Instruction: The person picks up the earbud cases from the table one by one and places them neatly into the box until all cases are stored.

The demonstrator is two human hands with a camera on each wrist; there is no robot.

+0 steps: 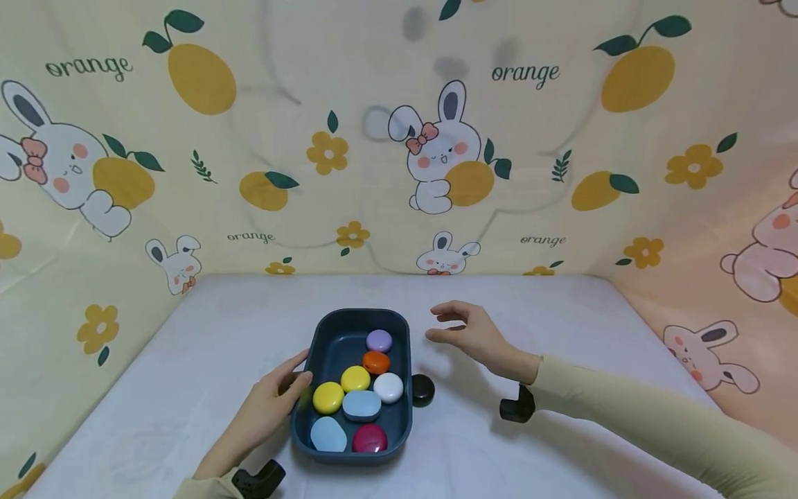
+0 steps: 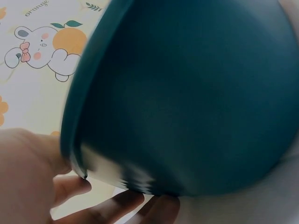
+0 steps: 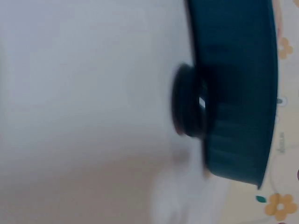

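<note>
A dark blue tray (image 1: 332, 350) with rounded corners lies on the white cloth. In it are several glossy, pebble-like pieces: a purple one (image 1: 379, 340), an orange one (image 1: 377, 362), two yellow ones (image 1: 355, 379), a white one (image 1: 388, 388), two light blue ones (image 1: 361, 405) and a dark red one (image 1: 370, 438). My left hand (image 1: 274, 395) holds the tray's left side, thumb at the rim and fingers along the outer wall (image 2: 196, 116). A black round piece (image 1: 423, 390) lies outside, right against the right wall. My right hand (image 1: 470, 336) hovers right of the tray, fingers loosely bent, holding nothing.
The white cloth (image 1: 548, 319) covers the table. Behind it and at both sides hangs a cream curtain (image 1: 374, 69) printed with rabbits, oranges and flowers. Both wrists carry a black camera (image 1: 517, 405).
</note>
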